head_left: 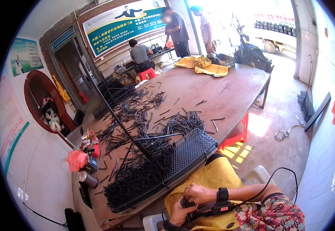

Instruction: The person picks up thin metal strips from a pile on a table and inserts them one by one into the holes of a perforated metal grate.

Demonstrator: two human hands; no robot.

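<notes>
Over the yellow cloth on my lap, my left hand is closed round a bundle of thin black strips. My right hand is closed at the bundle's upper end, its fingertips pressed against it; part of the bundle is hidden by the fingers. Just beyond my hands, along the table's near edge, lies a long black perforated board. Dense black bristles fill its left and front part, while bare holes show on the right. A heap of loose black strips lies behind it.
A long dark pole slants up from the board. On the brown table lie yellow sacking and scattered strips. A metal cup and red bag are at left, a red stool at right. Several people are farther back.
</notes>
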